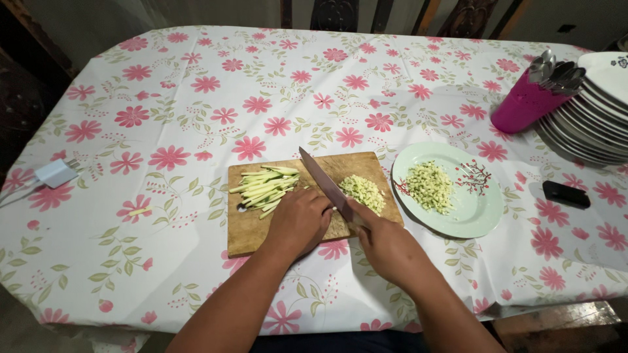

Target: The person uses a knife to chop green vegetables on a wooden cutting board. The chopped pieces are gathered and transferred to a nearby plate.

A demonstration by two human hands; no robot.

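On the wooden cutting board [252,232], right hand [387,245] grips a knife [325,183]; left hand [297,222] rests curled beside green strips [265,186].

Wooden board [261,232] – steel knife [322,180] – glossy plate [477,212]

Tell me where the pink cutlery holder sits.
In the head view, the pink cutlery holder stands far right on the table, against the stack of plates.
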